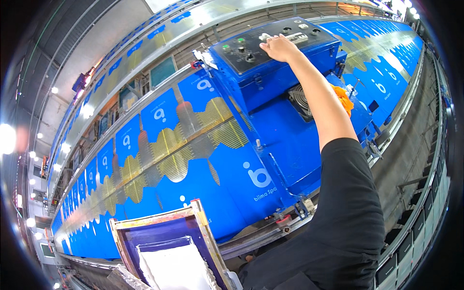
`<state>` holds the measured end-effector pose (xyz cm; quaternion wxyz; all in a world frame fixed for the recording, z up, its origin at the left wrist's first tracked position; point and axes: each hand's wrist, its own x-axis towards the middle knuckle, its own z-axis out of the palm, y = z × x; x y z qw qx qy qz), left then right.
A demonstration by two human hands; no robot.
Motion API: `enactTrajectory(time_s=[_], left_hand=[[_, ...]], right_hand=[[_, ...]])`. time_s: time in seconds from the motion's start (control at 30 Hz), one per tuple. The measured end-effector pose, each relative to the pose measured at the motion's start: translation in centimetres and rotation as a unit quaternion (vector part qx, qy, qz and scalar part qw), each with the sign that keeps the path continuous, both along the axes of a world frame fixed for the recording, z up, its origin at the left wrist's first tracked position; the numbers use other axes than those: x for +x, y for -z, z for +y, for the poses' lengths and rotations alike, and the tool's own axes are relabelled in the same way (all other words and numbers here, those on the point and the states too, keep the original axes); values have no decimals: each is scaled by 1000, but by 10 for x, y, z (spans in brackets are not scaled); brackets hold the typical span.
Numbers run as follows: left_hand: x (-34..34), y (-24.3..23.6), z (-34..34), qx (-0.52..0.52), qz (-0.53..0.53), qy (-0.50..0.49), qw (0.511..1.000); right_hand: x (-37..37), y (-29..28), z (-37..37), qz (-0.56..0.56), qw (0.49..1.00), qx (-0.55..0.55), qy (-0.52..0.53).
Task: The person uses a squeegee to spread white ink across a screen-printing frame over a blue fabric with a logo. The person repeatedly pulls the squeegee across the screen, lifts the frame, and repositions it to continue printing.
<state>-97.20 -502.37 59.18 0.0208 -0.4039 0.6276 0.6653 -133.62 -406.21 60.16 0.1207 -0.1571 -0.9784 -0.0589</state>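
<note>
Reaching forward, right hand [280, 48], fingers bent, grip impossible to tell, black control panel [255, 49] directly beneath, atop blue machine [273, 83].

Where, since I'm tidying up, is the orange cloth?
Right of centre in the head view, the orange cloth shows beside the right forearm, across from the round fan grille.

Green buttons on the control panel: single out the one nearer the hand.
The right green button; the left green button sits farther from the right hand.

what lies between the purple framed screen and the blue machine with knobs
In the head view, blue pieces with white printing lie between the screen and the machine.
</note>
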Motion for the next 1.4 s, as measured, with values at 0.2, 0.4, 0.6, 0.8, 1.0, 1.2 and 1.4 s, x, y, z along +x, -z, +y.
enactTrajectory(time_s=[0.2,0.4,0.6,0.8,1.0,1.2,1.4], left_hand=[[-19,17,-29,-5,17,-2,1000],[-33,33,-64,-9,18,4,1000],[-23,41,-130,46,115,92,988],[6,30,-208,56,112,100,987],[-70,51,-333,-10,139,-30,990],[-199,117,-426,105,164,21,981],[-276,226,-366,153,159,101,970]], right_hand=[[41,-6,-17,347,916,-201,10],[176,29,-145,393,864,-303,-91],[309,129,-435,-204,662,-676,-251],[355,152,-647,-428,449,-690,-374],[287,180,-847,-177,501,-791,-304],[168,238,-973,20,595,-799,-81],[108,282,-909,117,668,-732,68]])
